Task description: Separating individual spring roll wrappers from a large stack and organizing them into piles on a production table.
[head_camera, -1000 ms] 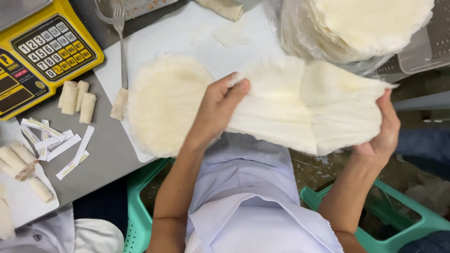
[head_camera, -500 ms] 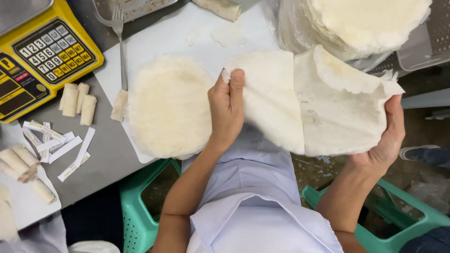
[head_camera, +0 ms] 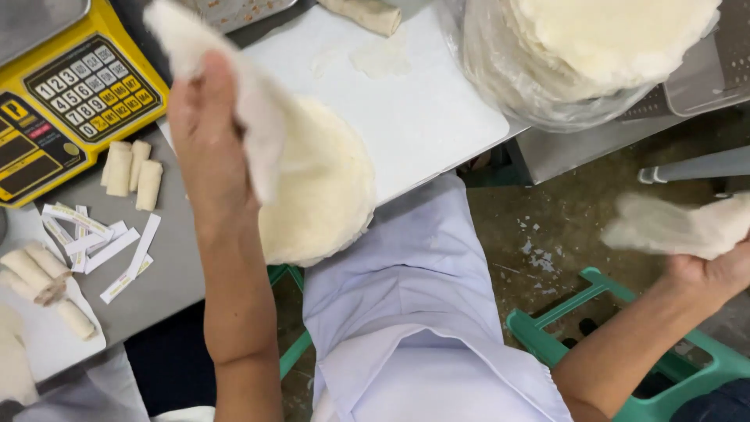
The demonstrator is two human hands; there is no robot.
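Hands now pulled apart, left fingers and right fingers each grasping a wrapper, white label strips beside yellow scale

I count three small pale rolls in a row just below the yellow weighing scale, three more rolled pastries on the white tray further below it, and one green plastic stool.

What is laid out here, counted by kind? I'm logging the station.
Thin white wrapper sheets held in hands: 2, one in the left hand, one in the right hand
Small pale rolled pieces beside the yellow scale: 3
Round flat stacks of wrappers: 2
Total: 7
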